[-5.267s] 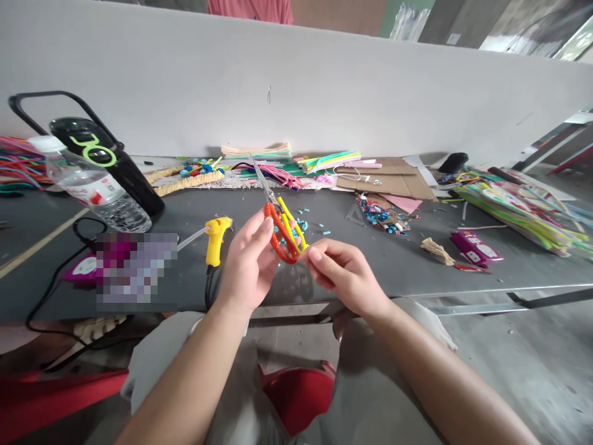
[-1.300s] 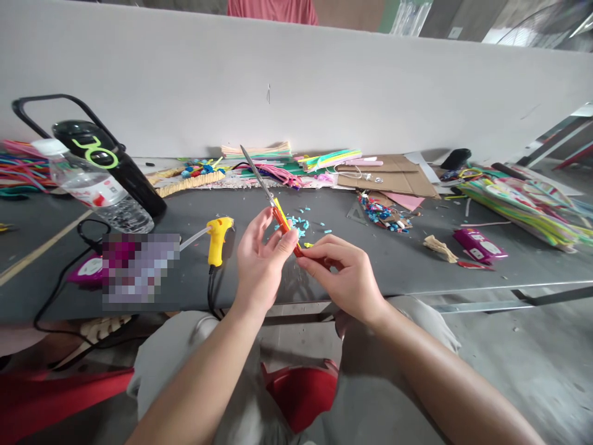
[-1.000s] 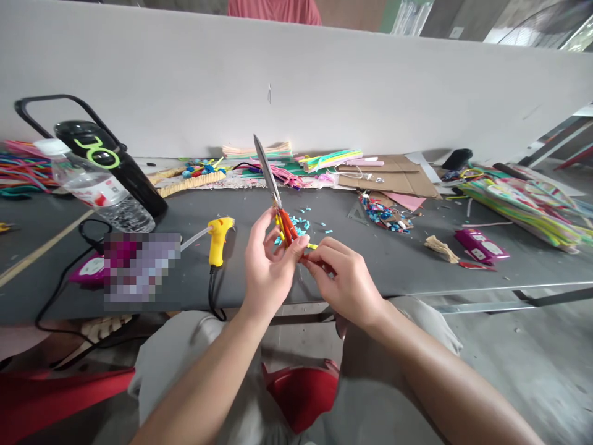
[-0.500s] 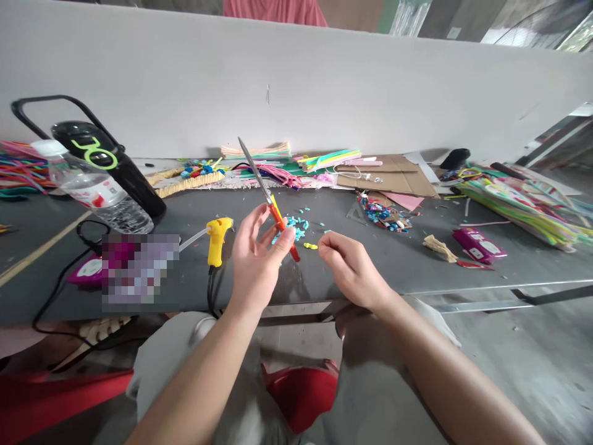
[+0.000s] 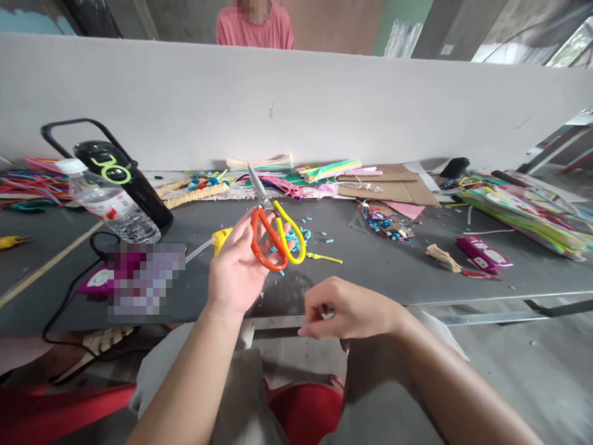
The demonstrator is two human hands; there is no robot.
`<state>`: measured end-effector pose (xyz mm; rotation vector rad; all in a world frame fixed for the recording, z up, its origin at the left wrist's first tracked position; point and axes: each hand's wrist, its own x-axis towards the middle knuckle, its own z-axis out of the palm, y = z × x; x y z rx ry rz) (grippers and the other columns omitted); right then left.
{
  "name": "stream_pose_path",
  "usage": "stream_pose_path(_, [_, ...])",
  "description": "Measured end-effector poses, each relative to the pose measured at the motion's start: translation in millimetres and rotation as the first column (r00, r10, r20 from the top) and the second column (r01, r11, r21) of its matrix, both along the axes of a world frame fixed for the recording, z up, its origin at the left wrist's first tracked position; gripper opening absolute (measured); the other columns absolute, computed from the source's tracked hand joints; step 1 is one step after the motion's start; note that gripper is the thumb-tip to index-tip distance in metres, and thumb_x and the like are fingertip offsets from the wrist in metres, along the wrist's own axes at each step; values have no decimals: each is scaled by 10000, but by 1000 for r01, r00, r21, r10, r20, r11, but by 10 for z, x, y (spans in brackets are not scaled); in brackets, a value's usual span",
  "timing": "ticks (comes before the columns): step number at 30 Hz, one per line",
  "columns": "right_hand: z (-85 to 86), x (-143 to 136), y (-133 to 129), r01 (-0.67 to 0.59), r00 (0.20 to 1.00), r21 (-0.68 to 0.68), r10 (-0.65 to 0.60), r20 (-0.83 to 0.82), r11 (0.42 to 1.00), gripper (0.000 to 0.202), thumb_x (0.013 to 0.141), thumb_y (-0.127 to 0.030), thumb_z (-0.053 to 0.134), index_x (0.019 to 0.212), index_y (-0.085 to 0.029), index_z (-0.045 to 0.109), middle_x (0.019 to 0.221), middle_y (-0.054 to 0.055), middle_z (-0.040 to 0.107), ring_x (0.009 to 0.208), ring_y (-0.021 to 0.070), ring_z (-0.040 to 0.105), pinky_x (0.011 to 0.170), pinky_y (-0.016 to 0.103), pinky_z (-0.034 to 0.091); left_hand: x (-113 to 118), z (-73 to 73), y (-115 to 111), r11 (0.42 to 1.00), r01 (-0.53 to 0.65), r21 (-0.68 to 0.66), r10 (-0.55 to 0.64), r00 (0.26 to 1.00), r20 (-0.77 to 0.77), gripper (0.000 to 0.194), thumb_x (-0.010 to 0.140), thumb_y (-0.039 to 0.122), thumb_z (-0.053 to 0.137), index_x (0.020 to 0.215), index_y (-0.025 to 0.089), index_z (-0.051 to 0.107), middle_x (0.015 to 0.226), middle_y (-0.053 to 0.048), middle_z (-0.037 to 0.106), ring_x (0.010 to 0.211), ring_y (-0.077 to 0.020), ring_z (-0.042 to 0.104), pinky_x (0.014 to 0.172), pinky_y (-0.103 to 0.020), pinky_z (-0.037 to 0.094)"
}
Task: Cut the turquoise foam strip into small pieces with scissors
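A pair of scissors with one red and one yellow handle loop lies in my left hand, palm turned up, blades pointing away from me. Just right of the handles a short yellow strip, knotted at one end, rests on the table. Small cut blue pieces are scattered behind the scissors, partly hidden by them. My right hand hovers at the table's front edge, its fingers curled in, with nothing visible in them. A yellow glue gun is mostly covered by my left hand.
At the left stand a clear plastic bottle and a black flask. Colourful strips and a purple packet lie at the right. Cardboard rests by the white partition. A person in pink is behind it.
My right hand has let go of the yellow strip and drawn back toward the table edge. My left hand has turned, so the scissors' handle loops now show.
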<state>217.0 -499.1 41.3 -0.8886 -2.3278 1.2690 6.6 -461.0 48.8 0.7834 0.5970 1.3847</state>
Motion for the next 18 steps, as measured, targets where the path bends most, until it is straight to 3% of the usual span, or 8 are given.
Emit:
stream_pose_path(2, [20, 38, 28, 144, 989, 54, -143, -35, 988, 382, 934, -363, 632, 615, -166, 560, 588, -45, 508, 570, 83, 407, 541, 242, 318, -1, 10, -7, 1000, 18, 4, -18, 1000, 1, 324, 918, 323, 627, 1230, 259, 681, 1408, -93, 610, 1245, -383, 622, 963, -571, 570])
stream_pose_path(3, [29, 60, 45, 218, 974, 67, -212, -80, 974, 362, 954, -378, 608, 659, -168, 592, 620, -36, 537, 594, 90, 434, 561, 243, 342, 3, 14, -11, 1000, 27, 13, -27, 1000, -4, 331, 918, 319, 627, 1240, 260, 678, 1430, -95, 594, 1255, -386, 615, 959, -564, 573])
stream_pose_path(5, [31, 96, 84, 341, 926, 60, -324, -194, 938, 189, 956, -356, 612, 927, -183, 683, 861, 7, 671, 729, 119, 552, 662, 251, 434, 28, 10, -23, 998, 43, 37, -42, 999, -18, 348, 913, 303, 635, 1256, 257, 673, 1475, -99, 557, 1278, -394, 595, 948, -541, 580])
stream_pose_path(8, [-19, 96, 136, 475, 834, 21, -442, -329, 880, 333, 926, -358, 655, 1222, -208, 628, 1165, 64, 683, 885, 161, 624, 777, 290, 510, 121, -32, -59, 995, 75, 66, -73, 997, -31, 401, 880, 277, 681, 1280, 253, 660, 1529, -102, 504, 1315, -400, 562, 968, -517, 567])
stream_pose_path(14, [-71, -11, 120, 660, 735, 142, -594, -328, 738, 273, 866, -346, 708, 1086, -188, 673, 930, 34, 700, 765, 158, 568, 730, 306, 490, 353, -156, -161, 981, 192, 41, -192, 981, 4, 526, 807, 180, 754, 1313, 252, 633, 1472, -111, 571, 1376, -341, 515, 1059, -421, 500])
stream_pose_path(18, [-34, 2, 111, 697, 705, 176, -619, -347, 695, 179, 889, -360, 675, 945, -190, 677, 867, 26, 679, 705, 146, 521, 673, 291, 461, 366, -147, -181, 979, 203, -2, -203, 979, -4, 511, 833, 153, 704, 1329, 247, 623, 1462, -114, 583, 1382, -335, 507, 1008, -425, 532])
